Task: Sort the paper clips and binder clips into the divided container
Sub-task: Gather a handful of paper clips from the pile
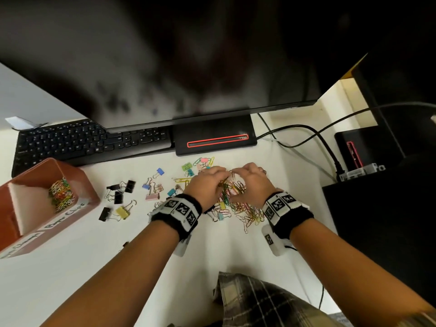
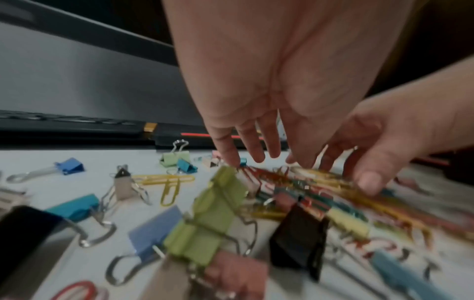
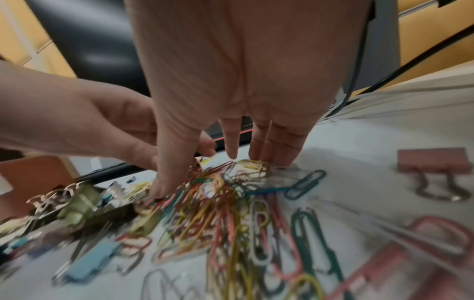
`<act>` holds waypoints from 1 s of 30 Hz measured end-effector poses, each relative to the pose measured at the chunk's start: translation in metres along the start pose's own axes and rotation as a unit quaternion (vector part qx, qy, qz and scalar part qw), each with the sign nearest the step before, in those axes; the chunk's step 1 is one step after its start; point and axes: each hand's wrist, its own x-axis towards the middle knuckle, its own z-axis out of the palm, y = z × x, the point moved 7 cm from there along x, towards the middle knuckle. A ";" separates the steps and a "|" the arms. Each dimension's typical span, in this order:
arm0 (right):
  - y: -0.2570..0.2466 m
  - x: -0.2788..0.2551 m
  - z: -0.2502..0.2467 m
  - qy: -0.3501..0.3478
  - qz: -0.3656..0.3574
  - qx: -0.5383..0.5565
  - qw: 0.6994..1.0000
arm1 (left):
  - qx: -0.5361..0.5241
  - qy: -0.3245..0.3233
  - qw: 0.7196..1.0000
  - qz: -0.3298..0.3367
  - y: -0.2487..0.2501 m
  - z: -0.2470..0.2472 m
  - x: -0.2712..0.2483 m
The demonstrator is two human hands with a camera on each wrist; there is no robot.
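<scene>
A heap of coloured paper clips [image 1: 238, 204] lies mid-desk, mixed with small binder clips. My left hand [image 1: 210, 182] and right hand [image 1: 250, 180] face each other over it. In the left wrist view my left hand [image 2: 256, 154] points straight fingers down onto the paper clips [image 2: 307, 182]. The right wrist view shows my right hand [image 3: 231, 162] touching the clips [image 3: 225, 203] with fingertips and thumb. Neither hand grips anything. Black [image 1: 118, 192], yellow [image 1: 122, 212] and blue [image 1: 160, 171] binder clips lie scattered to the left. The red-brown divided container [image 1: 87, 185] at far left has paper clips [image 1: 61, 194] in its far compartment.
A black keyboard [image 1: 70, 142] and a monitor base [image 1: 214, 135] run along the back, under the monitor [image 1: 165, 55]. Cables [image 1: 318, 135] cross the desk at back right. A dark block [image 1: 377, 208] borders the right side. White desk [image 1: 70, 279] shows in front of the container.
</scene>
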 end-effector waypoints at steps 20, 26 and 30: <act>0.002 0.006 0.013 0.022 0.017 0.098 0.995 | 0.090 -0.053 0.988 -0.112 -0.020 0.010 -0.002; -0.003 0.003 0.006 0.037 0.006 0.102 0.994 | 0.062 -0.051 0.995 -0.065 -0.012 0.016 0.003; -0.002 0.001 0.004 0.041 0.012 0.140 0.989 | 0.022 -0.062 0.995 -0.078 -0.014 0.017 0.006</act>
